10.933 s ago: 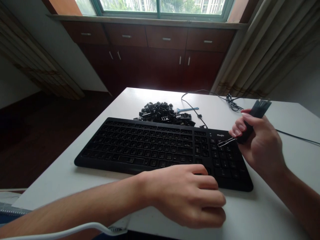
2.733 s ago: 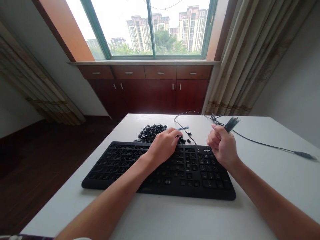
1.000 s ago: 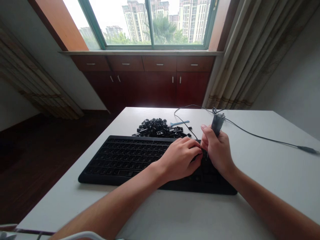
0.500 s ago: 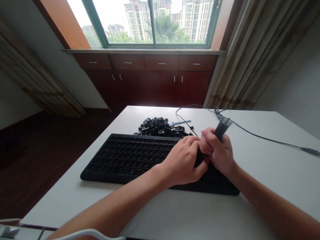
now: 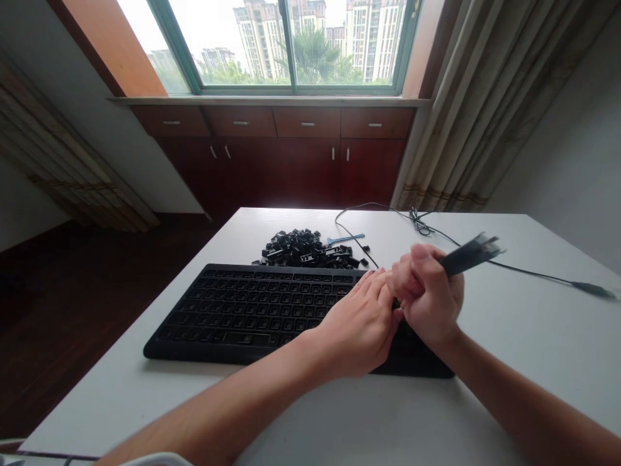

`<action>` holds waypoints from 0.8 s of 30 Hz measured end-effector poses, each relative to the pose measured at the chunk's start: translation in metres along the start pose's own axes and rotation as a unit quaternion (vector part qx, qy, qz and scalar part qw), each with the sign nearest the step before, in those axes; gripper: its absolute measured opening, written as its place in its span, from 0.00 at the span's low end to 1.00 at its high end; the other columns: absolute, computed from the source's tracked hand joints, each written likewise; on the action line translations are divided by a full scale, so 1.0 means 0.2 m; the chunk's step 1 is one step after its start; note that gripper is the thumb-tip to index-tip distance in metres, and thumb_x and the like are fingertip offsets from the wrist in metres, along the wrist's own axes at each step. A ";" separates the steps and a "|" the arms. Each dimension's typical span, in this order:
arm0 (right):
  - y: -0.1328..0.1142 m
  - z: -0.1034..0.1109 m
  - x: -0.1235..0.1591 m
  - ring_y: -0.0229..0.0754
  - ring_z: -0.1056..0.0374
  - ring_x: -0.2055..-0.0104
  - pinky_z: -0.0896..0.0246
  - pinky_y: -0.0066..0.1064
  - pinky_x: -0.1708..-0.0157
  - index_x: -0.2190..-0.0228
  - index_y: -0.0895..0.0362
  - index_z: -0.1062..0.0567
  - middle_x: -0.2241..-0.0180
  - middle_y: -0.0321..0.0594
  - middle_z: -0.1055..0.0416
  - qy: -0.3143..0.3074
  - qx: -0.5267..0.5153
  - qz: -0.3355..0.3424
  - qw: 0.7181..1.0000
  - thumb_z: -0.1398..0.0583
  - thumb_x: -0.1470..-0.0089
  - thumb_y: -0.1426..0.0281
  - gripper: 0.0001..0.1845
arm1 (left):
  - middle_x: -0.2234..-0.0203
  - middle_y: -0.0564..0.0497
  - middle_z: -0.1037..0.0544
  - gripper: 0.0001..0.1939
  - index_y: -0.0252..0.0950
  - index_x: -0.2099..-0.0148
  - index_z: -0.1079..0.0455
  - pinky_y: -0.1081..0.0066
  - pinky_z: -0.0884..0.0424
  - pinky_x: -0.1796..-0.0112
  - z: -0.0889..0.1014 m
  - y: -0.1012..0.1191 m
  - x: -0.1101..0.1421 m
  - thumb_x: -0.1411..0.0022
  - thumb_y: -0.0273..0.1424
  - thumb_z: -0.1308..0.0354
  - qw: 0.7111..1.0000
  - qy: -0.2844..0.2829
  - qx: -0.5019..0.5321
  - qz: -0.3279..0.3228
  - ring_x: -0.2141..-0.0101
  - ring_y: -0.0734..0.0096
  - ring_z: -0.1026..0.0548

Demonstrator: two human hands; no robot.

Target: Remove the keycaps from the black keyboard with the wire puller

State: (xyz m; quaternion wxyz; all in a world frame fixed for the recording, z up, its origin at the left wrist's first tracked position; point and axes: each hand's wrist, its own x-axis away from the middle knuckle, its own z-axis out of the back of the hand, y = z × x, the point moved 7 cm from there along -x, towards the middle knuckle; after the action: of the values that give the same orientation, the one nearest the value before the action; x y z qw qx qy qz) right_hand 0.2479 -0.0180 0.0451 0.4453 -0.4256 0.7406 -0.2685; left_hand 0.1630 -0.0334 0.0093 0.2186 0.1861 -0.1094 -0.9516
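Observation:
A black keyboard (image 5: 228,304) lies on the white table with its keycaps off, showing rows of bare sockets. My right hand (image 5: 429,294) is closed around a dark, flat-handled tool (image 5: 468,254) above the keyboard's right part. The tool's upper end sticks out to the right, blurred; its lower end is hidden. Against the right fist rests my left hand (image 5: 356,323), over the keyboard, fingers together and thumb curled toward them. Whatever lies between its fingertips is hidden.
Behind the keyboard sits a heap of black keycaps (image 5: 301,249), with a thin blue tool (image 5: 345,239) beside it. A black cable (image 5: 528,273) with a bundled loop (image 5: 420,221) runs across the table (image 5: 524,349) to the right. Wooden cabinets (image 5: 276,168) stand beyond.
The tool in my right hand has tilted over to the right, its upper end now lower. My right wrist has turned with it, and the left hand's thumb is drawn in closer.

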 end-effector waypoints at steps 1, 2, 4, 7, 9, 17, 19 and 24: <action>-0.03 -0.02 -0.01 0.30 0.55 0.84 0.55 0.28 0.82 0.82 0.55 0.40 0.86 0.27 0.49 0.001 -0.023 0.003 1.000 0.39 0.36 0.68 0.25 | 0.35 0.29 0.37 0.24 0.22 0.32 0.48 0.50 0.48 0.30 0.01 -0.01 0.00 0.25 0.31 0.59 1.000 0.007 0.010 0.009 0.31 0.50 0.42; -0.05 -0.04 -0.01 0.30 0.55 0.84 0.55 0.27 0.83 0.83 0.55 0.40 0.86 0.27 0.50 -0.005 -0.033 0.000 0.999 0.39 0.36 0.68 0.25 | 0.35 0.30 0.37 0.24 0.23 0.33 0.47 0.51 0.47 0.30 0.01 -0.01 -0.01 0.24 0.32 0.58 1.000 0.015 0.020 0.016 0.31 0.51 0.42; -0.08 -0.06 -0.03 0.30 0.56 0.84 0.57 0.26 0.84 0.83 0.55 0.39 0.86 0.27 0.50 -0.015 -0.038 -0.006 0.999 0.39 0.37 0.68 0.24 | 0.36 0.32 0.35 0.24 0.24 0.33 0.46 0.52 0.45 0.31 0.02 -0.02 -0.01 0.24 0.33 0.56 0.998 0.028 0.040 0.025 0.32 0.53 0.41; -0.07 -0.02 -0.05 0.30 0.56 0.85 0.59 0.26 0.85 0.83 0.55 0.40 0.87 0.27 0.50 -0.001 -0.035 -0.020 0.999 0.38 0.39 0.69 0.24 | 0.38 0.36 0.32 0.24 0.28 0.35 0.42 0.56 0.38 0.34 0.03 -0.05 -0.01 0.27 0.35 0.50 0.995 0.045 0.074 0.056 0.36 0.54 0.35; -0.04 0.05 -0.07 0.30 0.58 0.86 0.60 0.26 0.85 0.85 0.55 0.42 0.87 0.26 0.52 0.033 -0.036 -0.035 0.998 0.37 0.41 0.70 0.25 | 0.40 0.38 0.30 0.22 0.31 0.37 0.36 0.58 0.33 0.37 0.05 -0.08 0.00 0.28 0.36 0.46 0.993 0.051 0.083 0.072 0.40 0.55 0.31; 0.05 0.20 -0.14 0.29 0.62 0.86 0.64 0.27 0.86 0.85 0.54 0.46 0.88 0.25 0.54 0.129 -0.045 -0.085 0.987 0.36 0.47 0.71 0.26 | 0.60 0.48 0.21 0.11 0.38 0.55 0.22 0.59 0.26 0.54 0.15 -0.14 0.00 0.30 0.38 0.41 0.999 0.035 0.009 0.021 0.59 0.61 0.24; 0.06 0.21 -0.13 0.29 0.62 0.86 0.64 0.27 0.87 0.85 0.54 0.46 0.88 0.25 0.54 0.137 -0.038 -0.091 0.986 0.36 0.48 0.71 0.25 | 0.62 0.48 0.21 0.10 0.38 0.55 0.22 0.62 0.25 0.57 0.16 -0.14 0.00 0.29 0.35 0.43 1.000 0.025 0.009 -0.001 0.62 0.64 0.23; 0.08 0.23 -0.14 0.29 0.61 0.86 0.64 0.27 0.87 0.84 0.54 0.45 0.88 0.25 0.54 0.151 -0.021 -0.095 0.984 0.35 0.48 0.70 0.25 | 0.61 0.49 0.20 0.09 0.36 0.55 0.22 0.68 0.24 0.57 0.16 -0.14 0.00 0.27 0.31 0.44 0.997 0.043 0.066 -0.024 0.61 0.67 0.22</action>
State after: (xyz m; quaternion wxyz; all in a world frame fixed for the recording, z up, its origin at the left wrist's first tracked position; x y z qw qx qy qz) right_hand 0.2885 0.0131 0.0225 0.2919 -0.4583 0.7608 -0.3549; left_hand 0.1387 -0.0040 0.0307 0.1877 0.2432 -0.1578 -0.9385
